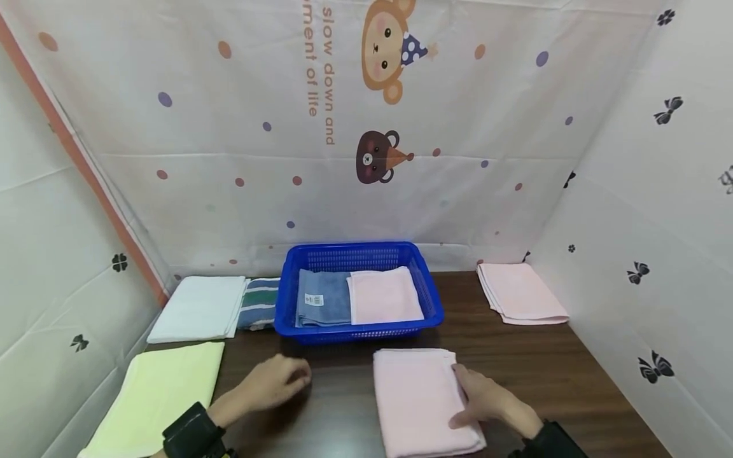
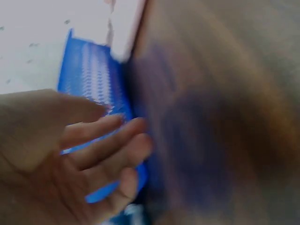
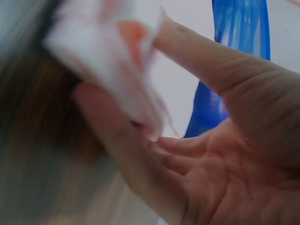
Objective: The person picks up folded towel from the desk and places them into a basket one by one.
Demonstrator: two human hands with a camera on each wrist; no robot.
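Pink, layered, rectangular cloth (image 1: pixel 417 402) is pinched by the right hand (image 1: pixel 485 395).

Hand (image 3: pixel 220 173) with a pale pink cloth (image 3: pixel 103 61) held between thumb and finger.
The cloth is blurred at the fingertips, its edge hanging in towards the palm; a smudge of orange (image 3: pixel 132 40) shows just beside the thumb tip. Behind the thumb, and showing on both sides of it, is a blue basket (image 3: pixel 243 28). A pale background fills the gap between thumb and fingers. Past the lower finger's outer side lies the brown worktop (image 3: pixel 33 112), streaked by blur.
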